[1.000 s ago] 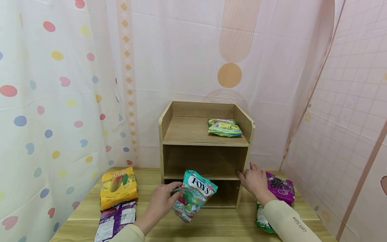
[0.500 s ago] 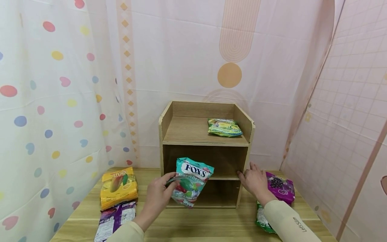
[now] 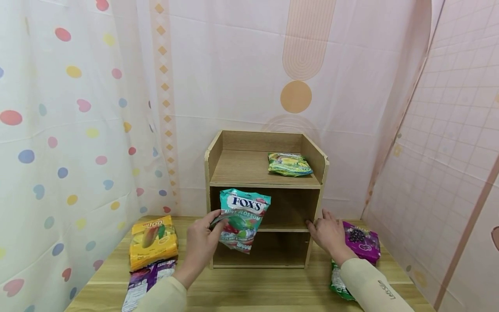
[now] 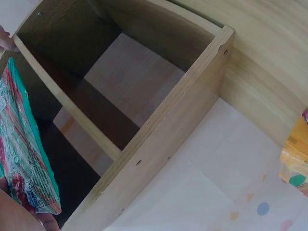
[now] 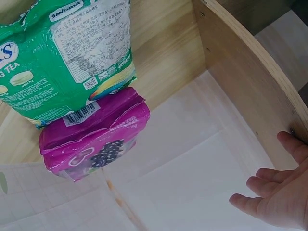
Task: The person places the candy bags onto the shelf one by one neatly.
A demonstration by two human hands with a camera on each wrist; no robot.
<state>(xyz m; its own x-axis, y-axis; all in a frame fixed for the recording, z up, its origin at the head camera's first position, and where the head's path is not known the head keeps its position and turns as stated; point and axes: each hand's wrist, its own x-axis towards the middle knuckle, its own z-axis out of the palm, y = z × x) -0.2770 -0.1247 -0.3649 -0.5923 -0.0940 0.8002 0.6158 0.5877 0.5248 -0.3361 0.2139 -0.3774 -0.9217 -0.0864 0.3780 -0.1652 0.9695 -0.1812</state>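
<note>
One glossy teal plastic candy bag lettered FOX'S (image 3: 243,221) is hanging before the tan wooden shelf unit (image 3: 241,169), in front of the left part of its middle compartment (image 3: 292,206), its lower end reaching below the middle board (image 3: 284,230). The left hand (image 3: 200,238) is pinching its left edge between thumb and fingers; the right hand (image 3: 327,232) is resting at the unit's right side panel (image 5: 231,62), fingers loosely spread, apparently steadying it. The step in hand is seemingly bringing the bag to a compartment, probably the middle one; the next move would be calling for lifting its lower end clear of the board and tipping it inward. Its printed front is facing the person, top end up, the long axis running nearly upright and leaning slightly right.
</note>
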